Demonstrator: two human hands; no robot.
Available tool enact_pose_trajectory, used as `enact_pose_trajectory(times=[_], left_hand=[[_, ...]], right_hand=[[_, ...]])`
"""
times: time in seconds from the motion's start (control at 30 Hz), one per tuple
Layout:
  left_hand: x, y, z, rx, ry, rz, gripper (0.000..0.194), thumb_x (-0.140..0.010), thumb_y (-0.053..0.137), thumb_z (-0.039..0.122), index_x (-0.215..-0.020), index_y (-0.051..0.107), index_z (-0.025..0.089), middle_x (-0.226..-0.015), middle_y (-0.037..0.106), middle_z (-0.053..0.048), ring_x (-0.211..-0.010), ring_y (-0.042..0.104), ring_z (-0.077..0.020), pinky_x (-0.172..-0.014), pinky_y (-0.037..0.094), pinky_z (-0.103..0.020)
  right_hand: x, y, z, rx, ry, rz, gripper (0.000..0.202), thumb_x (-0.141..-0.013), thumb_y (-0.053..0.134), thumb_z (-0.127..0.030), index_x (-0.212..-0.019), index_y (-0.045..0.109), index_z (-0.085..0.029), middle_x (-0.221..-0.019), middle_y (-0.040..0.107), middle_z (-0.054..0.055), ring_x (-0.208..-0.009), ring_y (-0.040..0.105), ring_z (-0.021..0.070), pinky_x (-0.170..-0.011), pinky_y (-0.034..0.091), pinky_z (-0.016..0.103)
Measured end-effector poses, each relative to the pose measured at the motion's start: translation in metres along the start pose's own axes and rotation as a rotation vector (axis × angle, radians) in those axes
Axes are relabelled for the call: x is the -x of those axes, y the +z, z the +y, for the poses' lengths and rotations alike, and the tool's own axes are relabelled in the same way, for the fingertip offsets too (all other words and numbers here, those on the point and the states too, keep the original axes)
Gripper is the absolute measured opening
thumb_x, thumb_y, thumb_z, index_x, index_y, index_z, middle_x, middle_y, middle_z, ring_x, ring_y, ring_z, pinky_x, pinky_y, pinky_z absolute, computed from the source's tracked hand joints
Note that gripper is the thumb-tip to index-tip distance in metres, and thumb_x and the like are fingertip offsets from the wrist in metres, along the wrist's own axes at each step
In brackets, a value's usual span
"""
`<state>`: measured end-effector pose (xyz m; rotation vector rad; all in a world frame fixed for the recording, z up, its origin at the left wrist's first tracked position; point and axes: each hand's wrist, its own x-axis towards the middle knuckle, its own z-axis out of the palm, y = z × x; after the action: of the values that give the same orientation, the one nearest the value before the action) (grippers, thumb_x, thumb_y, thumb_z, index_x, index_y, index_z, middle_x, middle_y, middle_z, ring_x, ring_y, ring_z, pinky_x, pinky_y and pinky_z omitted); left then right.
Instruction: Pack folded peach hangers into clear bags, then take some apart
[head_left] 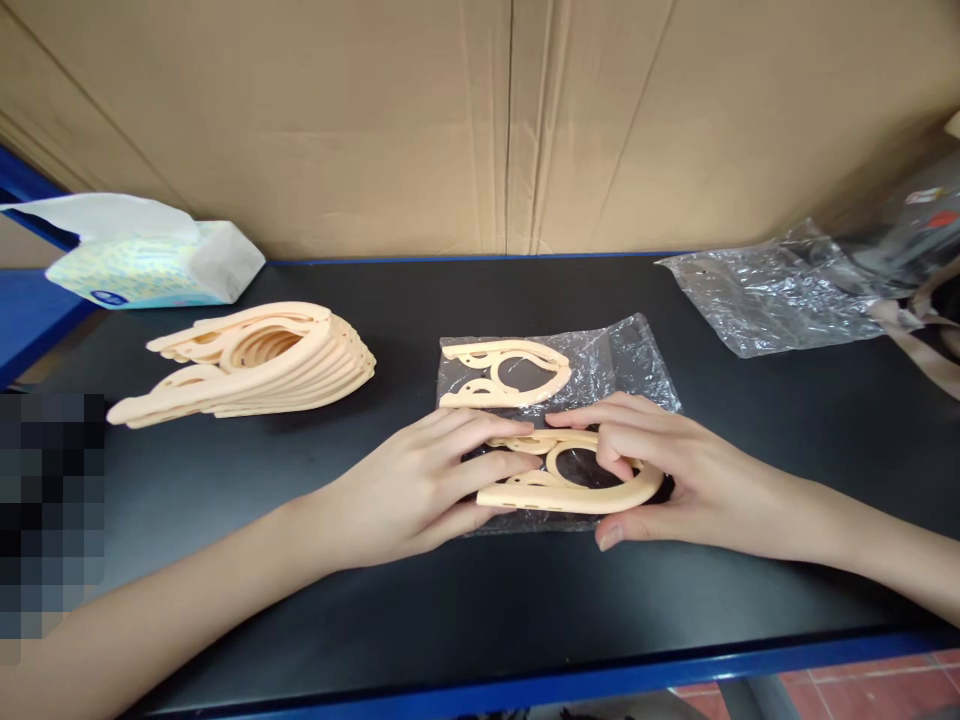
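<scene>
A beige folded plastic hanger [570, 500] lies between my two hands, low over the clear plastic bag [626, 365] on the table. My left hand [442, 475] grips its left ends, with fingers on top and the thumb below. At its rounded right end is my right hand [660, 460], the index finger curled over the rim and the thumb at the near side. A second folded hanger [559, 362] rests inside or on the bag, just beyond my hands; which of the two I cannot tell. To the left stands a stack of matching folded hangers [292, 375].
A tissue pack [157, 260] sits at the back left. More clear plastic bags [772, 290] lie at the back right, beside a pale strap [919, 345]. Cardboard [375, 130] rises behind the black table [420, 620], whose front edge is blue.
</scene>
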<state>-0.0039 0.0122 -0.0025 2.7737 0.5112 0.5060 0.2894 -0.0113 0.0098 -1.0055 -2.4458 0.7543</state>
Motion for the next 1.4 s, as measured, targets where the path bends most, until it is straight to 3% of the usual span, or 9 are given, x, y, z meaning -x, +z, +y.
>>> enact_pose_trajectory(times=[0.33,0.4,0.47,0.53,0.7,0.8,1.0,1.23,1.4], left_hand=[[0.000,0.006,0.005,-0.030,0.052,0.142,0.031,-0.108,0.041,0.013,-0.131,0.060,0.021,-0.131,0.071,-0.010,-0.112,0.068,-0.0187,-0.095,0.053,-0.031],[0.000,0.006,0.007,0.005,0.020,0.139,0.031,-0.110,0.043,0.026,-0.137,0.055,0.019,-0.133,0.070,-0.011,-0.114,0.068,-0.0199,-0.097,0.053,-0.032],[0.000,0.008,0.008,0.043,-0.026,0.136,0.046,-0.107,0.048,0.050,-0.142,0.050,0.019,-0.135,0.069,-0.012,-0.118,0.066,-0.0230,-0.099,0.052,-0.036],[0.000,0.009,0.010,0.037,-0.071,0.121,0.059,-0.101,0.053,0.062,-0.143,0.048,0.021,-0.134,0.069,-0.011,-0.118,0.066,-0.0254,-0.099,0.050,-0.039],[-0.004,0.006,0.014,0.124,-0.211,0.073,0.040,-0.098,0.064,0.029,-0.135,0.050,0.021,-0.125,0.069,-0.005,-0.114,0.062,-0.0200,-0.099,0.047,-0.034],[-0.006,0.003,0.013,0.239,-0.277,0.065,0.034,-0.094,0.067,0.026,-0.126,0.054,0.023,-0.119,0.067,-0.002,-0.110,0.061,-0.0173,-0.096,0.049,-0.029],[-0.005,0.004,0.015,0.219,-0.191,0.020,0.074,-0.082,0.085,0.048,-0.140,0.044,0.025,-0.134,0.063,-0.003,-0.124,0.058,-0.0195,-0.107,0.043,-0.030],[-0.002,0.003,0.012,0.086,-0.106,0.037,0.058,-0.098,0.064,0.054,-0.143,0.045,0.021,-0.143,0.059,-0.008,-0.134,0.052,-0.0219,-0.113,0.040,-0.033],[0.004,0.008,-0.002,-0.132,-0.198,-0.014,0.060,-0.105,0.051,0.050,-0.156,0.037,0.021,-0.162,0.042,-0.011,-0.153,0.033,-0.0275,-0.124,0.033,-0.043]], right_hand=[[0.000,-0.005,-0.003,-0.039,0.031,-0.062,0.041,-0.087,0.074,-0.051,-0.077,0.044,-0.025,-0.138,0.069,0.009,-0.122,0.062,0.0279,-0.095,0.052,0.045],[0.000,-0.004,-0.005,-0.015,0.019,-0.056,0.040,-0.088,0.073,-0.050,-0.077,0.045,-0.024,-0.137,0.069,0.009,-0.121,0.062,0.0277,-0.095,0.052,0.045],[-0.001,-0.002,-0.005,-0.013,0.029,-0.048,0.040,-0.088,0.073,-0.051,-0.077,0.045,-0.024,-0.135,0.070,0.008,-0.117,0.062,0.0265,-0.092,0.052,0.043],[-0.001,-0.001,-0.006,-0.025,0.048,-0.046,0.042,-0.088,0.073,-0.052,-0.075,0.044,-0.024,-0.133,0.071,0.006,-0.115,0.061,0.0254,-0.089,0.051,0.041],[-0.001,0.002,-0.006,-0.043,0.047,-0.033,0.043,-0.086,0.075,-0.049,-0.076,0.042,-0.025,-0.129,0.072,0.006,-0.117,0.060,0.0258,-0.089,0.050,0.040],[-0.001,0.002,-0.006,-0.043,0.023,-0.036,0.043,-0.085,0.077,-0.049,-0.076,0.042,-0.025,-0.129,0.072,0.006,-0.118,0.060,0.0255,-0.090,0.050,0.040],[0.001,0.006,-0.007,0.005,-0.018,-0.023,0.040,-0.085,0.077,-0.048,-0.078,0.044,-0.025,-0.129,0.072,0.008,-0.120,0.061,0.0268,-0.092,0.051,0.042],[0.003,-0.001,-0.005,0.125,0.043,-0.072,0.039,-0.083,0.076,-0.040,-0.082,0.040,-0.026,-0.129,0.067,0.006,-0.114,0.061,0.0264,-0.087,0.051,0.040],[0.007,-0.022,0.012,0.144,0.111,-0.066,0.038,-0.079,0.076,-0.034,-0.096,0.042,-0.028,-0.128,0.063,0.005,-0.113,0.062,0.0256,-0.090,0.051,0.038]])
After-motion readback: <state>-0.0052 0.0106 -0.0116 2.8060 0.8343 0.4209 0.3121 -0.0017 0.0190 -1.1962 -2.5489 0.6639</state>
